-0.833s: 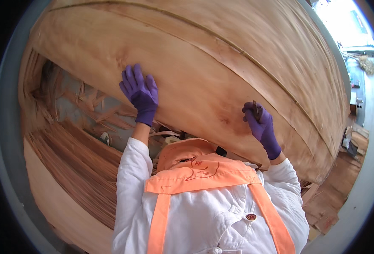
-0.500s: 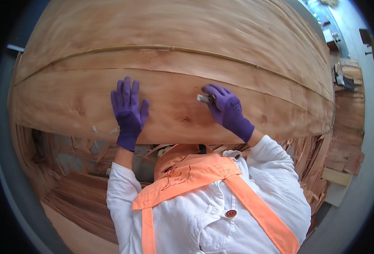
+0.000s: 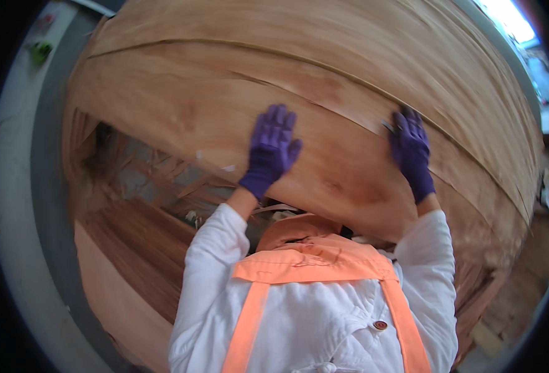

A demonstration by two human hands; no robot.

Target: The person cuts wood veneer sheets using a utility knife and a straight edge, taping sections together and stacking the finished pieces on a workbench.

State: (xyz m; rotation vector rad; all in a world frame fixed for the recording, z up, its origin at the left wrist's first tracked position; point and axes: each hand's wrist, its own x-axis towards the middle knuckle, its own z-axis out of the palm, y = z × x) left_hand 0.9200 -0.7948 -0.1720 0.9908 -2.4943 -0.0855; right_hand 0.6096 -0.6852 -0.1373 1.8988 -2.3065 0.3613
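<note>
My left hand (image 3: pixel 271 149), in a purple glove, lies spread on a broad tan veneer sheet (image 3: pixel 324 168) with a lengthwise raised edge. Farther right, my right hand (image 3: pixel 411 152), likewise gloved, rests on the same wood with its fingers fairly straight. A small tool (image 3: pixel 388 127), blurred and partly hidden, sits in it by the thumb. Just beyond the fingertips of that hand runs a thin, pale wooden strip (image 3: pixel 299 62), curving across the layered sheets.
Below the sheet at left are loose veneer scraps (image 3: pixel 156 165) and a pile of darker reddish sheets (image 3: pixel 131 242). A small green object (image 3: pixel 40 52) is at the far upper left. Assorted blurred items (image 3: pixel 548 193) line the right edge.
The head view has shifted. Both hands have moved rightward along the wood; my right fingers, curled round the tool earlier, are now flatter and nearer the thin strip.
</note>
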